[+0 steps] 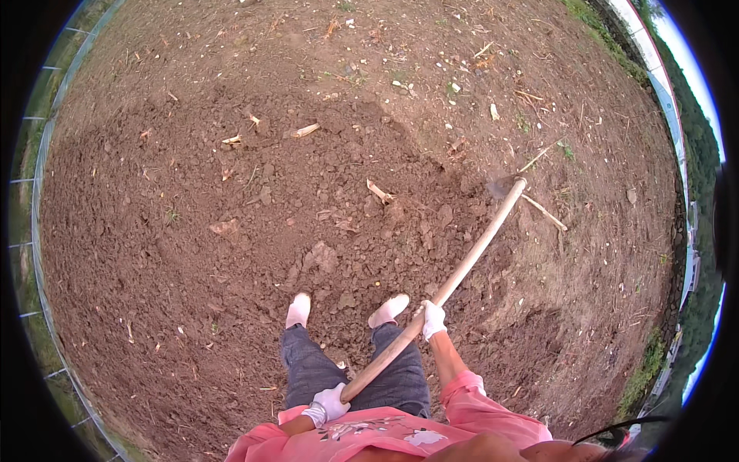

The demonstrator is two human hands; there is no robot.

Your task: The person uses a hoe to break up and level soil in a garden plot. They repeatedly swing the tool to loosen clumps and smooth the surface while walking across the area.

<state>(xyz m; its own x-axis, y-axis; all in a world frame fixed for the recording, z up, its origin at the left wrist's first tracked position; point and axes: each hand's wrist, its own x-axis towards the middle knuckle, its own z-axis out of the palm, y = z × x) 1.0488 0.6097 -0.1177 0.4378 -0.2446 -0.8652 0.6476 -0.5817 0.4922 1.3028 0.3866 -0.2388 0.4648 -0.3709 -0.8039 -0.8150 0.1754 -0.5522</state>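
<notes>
A hoe (479, 252) with a long pale wooden handle slants from my waist up to the far right. Near the handle's butt end, my left hand (330, 403) in a white glove is closed round it. Further up the shaft my right hand (433, 318), also gloved in white, grips the wood. The dark metal blade (502, 187) rests at the soil, its lower part hard to make out against the earth. Beside the blade lies a thin dry stalk (545, 212).
Loose dark clods (323, 258) cover the ground before my light-coloured shoes (389, 309). Paler, firmer soil (608, 169) with dry bits lies right and beyond. Several stubby stalks, one a cut stub (379, 192), are scattered about. A fence (37, 192) runs along the left.
</notes>
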